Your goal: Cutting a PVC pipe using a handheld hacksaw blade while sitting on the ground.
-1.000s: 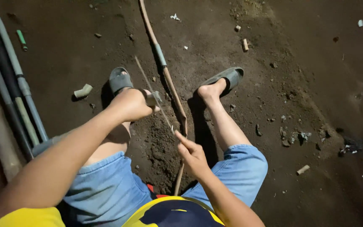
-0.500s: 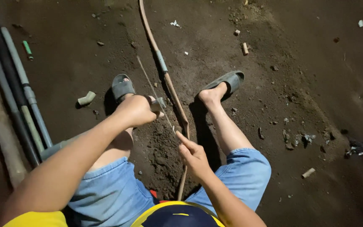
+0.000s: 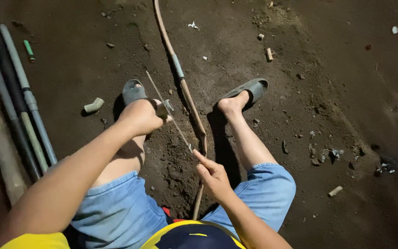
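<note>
Left hand [image 3: 141,115] is clamped on a small metal tool [image 3: 166,107]; right hand [image 3: 213,173] pinches a thin wire [image 3: 171,115] beside the brown hose [image 3: 185,92] on the dirt floor [image 3: 323,69].

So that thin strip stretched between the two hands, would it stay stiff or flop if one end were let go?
Likely springy rather than floppy: the thin strip runs nearly straight from the left hand to the right hand. It looks very slender, so probably light and apt to snap if bent sharply. Being flat and narrow, it probably would not roll on the dirt ground.
</note>
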